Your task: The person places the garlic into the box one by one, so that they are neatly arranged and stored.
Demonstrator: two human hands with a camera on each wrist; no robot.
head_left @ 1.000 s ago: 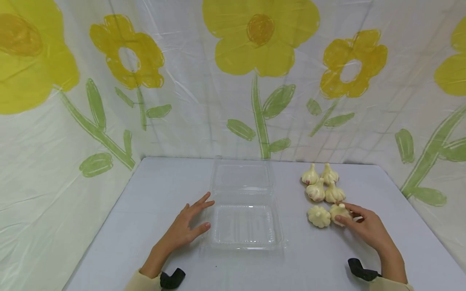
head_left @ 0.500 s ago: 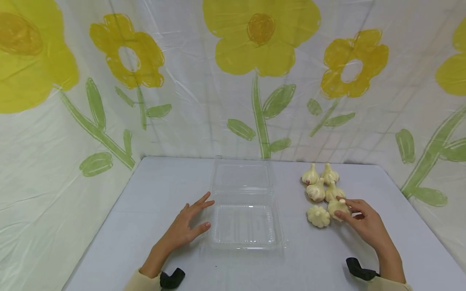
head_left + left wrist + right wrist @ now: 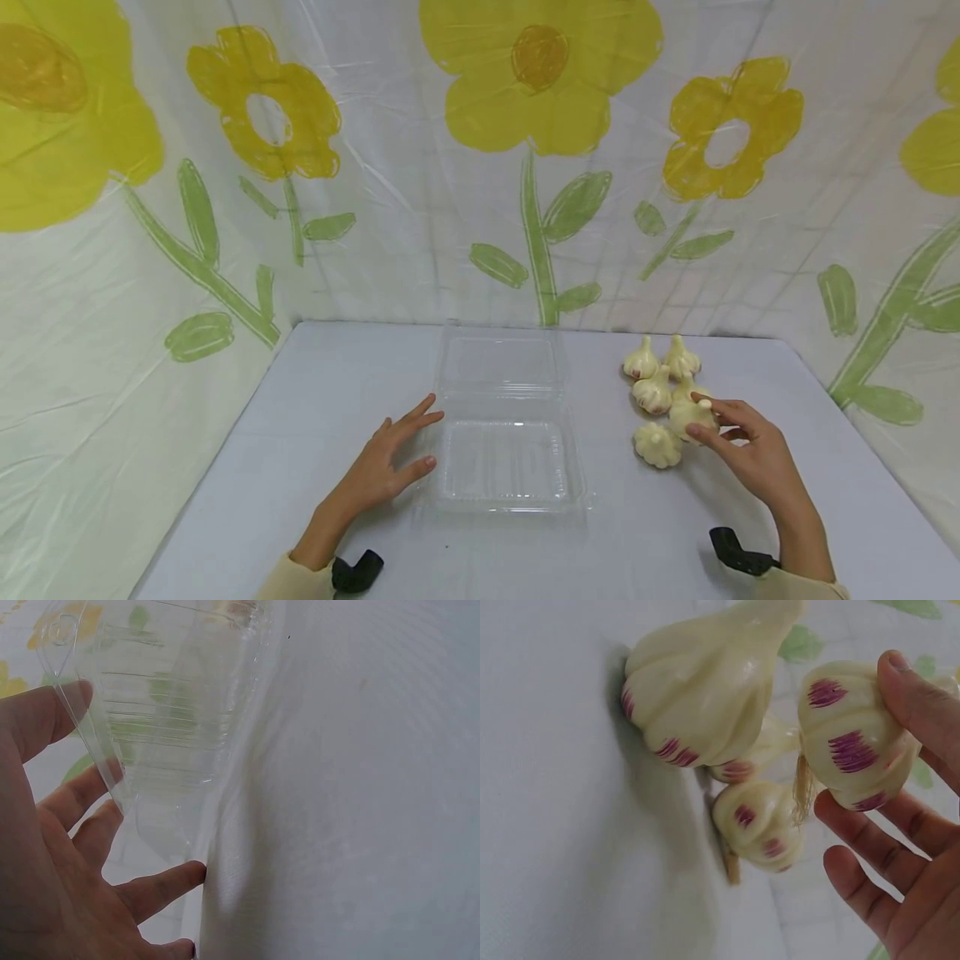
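My right hand (image 3: 756, 458) pinches a garlic bulb (image 3: 688, 422) between thumb and fingers. In the right wrist view this garlic bulb (image 3: 846, 746) hangs off the table, root strands down one side and purple streaks on its cream skin. Another garlic bulb (image 3: 657, 447) stands just left of it, stem up. Behind the held one, a further bulb (image 3: 685, 387) is partly hidden. My left hand (image 3: 372, 473) is spread at the left side of a clear plastic clamshell box (image 3: 510, 506), whose lid (image 3: 498, 362) lies folded back. Its fingertips overlap the box's edge in the left wrist view.
Three more garlic bulbs (image 3: 652, 391) are grouped toward the back right of the white table (image 3: 337, 367). A white curtain (image 3: 390, 250) painted with yellow flowers hangs behind the table's back edge.
The right hand has raised the garlic bulb off the table and carried it slightly left and back, now overlapping the bulb behind. The left hand and box stay put.
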